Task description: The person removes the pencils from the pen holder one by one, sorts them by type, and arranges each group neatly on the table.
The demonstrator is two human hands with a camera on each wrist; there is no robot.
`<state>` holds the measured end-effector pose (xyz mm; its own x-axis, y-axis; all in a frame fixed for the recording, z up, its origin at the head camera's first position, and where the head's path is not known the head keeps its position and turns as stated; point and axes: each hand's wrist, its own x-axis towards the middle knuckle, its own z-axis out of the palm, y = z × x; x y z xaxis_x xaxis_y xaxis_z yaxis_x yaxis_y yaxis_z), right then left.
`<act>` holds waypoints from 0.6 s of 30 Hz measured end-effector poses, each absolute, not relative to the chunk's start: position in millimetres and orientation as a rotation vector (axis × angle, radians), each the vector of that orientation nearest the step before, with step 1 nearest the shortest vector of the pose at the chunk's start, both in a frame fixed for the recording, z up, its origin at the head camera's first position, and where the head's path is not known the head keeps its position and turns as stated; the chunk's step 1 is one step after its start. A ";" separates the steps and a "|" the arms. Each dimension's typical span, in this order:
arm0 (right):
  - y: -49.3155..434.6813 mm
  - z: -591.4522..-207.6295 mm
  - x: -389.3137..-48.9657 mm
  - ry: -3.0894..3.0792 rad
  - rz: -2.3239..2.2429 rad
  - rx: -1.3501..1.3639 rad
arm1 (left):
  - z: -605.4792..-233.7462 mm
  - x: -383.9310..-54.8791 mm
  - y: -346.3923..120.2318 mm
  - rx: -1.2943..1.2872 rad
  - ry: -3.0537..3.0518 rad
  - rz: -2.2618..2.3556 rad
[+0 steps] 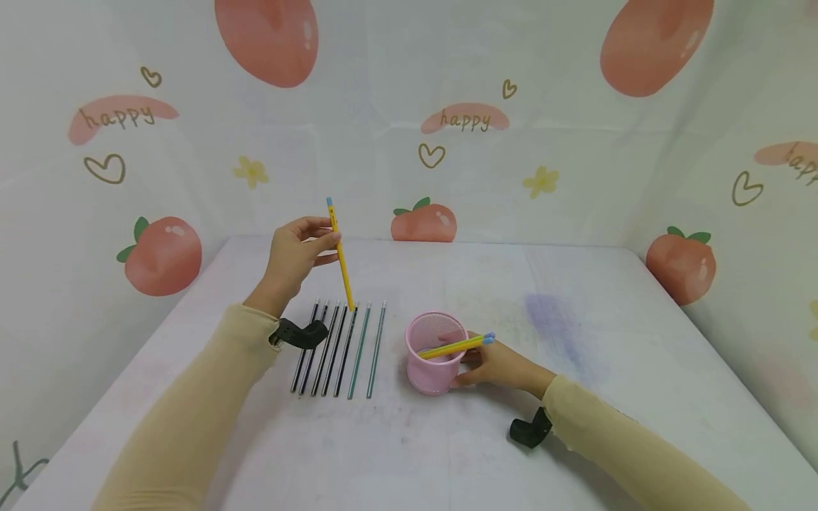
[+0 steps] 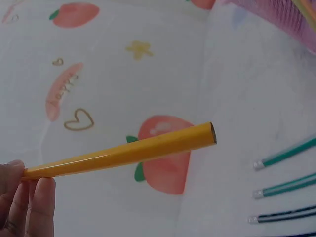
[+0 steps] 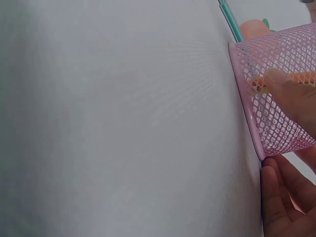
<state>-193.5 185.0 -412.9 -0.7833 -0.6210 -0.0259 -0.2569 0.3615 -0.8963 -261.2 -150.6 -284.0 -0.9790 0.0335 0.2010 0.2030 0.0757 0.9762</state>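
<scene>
My left hand [image 1: 297, 255] pinches a yellow pencil [image 1: 343, 266] with a blue end up, held tilted above a row of dark and green pencils. In the left wrist view the pencil's flat, unsharpened end [image 2: 213, 133] points away from the fingers. A pink mesh pen cup [image 1: 429, 376] stands upright on the table. Around its right side my right hand [image 1: 495, 365] is curled, the thumb [image 3: 284, 86] pressed to the mesh in the right wrist view. Yellow pencils [image 1: 450, 348] lean inside the cup, their blue ends over its right rim.
Several black pencils [image 1: 317, 355] lie side by side left of the cup, with two green pencils [image 1: 377, 351] at the right of that row. A white cloth backdrop [image 1: 358, 163] with peach prints rises behind the white table [image 1: 447, 454].
</scene>
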 end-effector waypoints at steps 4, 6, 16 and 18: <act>185.5 -414.2 -193.6 2.274 -1.389 -0.768 | -299.0 -267.8 -167.7 -0.186 -2.369 -1.934; 185.0 -414.3 -193.7 2.273 -1.392 -0.764 | -305.5 -270.5 -176.6 -0.165 -2.443 -1.899; 185.4 -413.3 -193.5 2.270 -1.391 -0.771 | -325.1 -275.4 -209.7 -0.075 -2.757 -1.737; 185.2 -413.0 -193.3 2.262 -1.400 -0.769 | -330.0 -276.0 -214.0 -0.055 -2.815 -1.705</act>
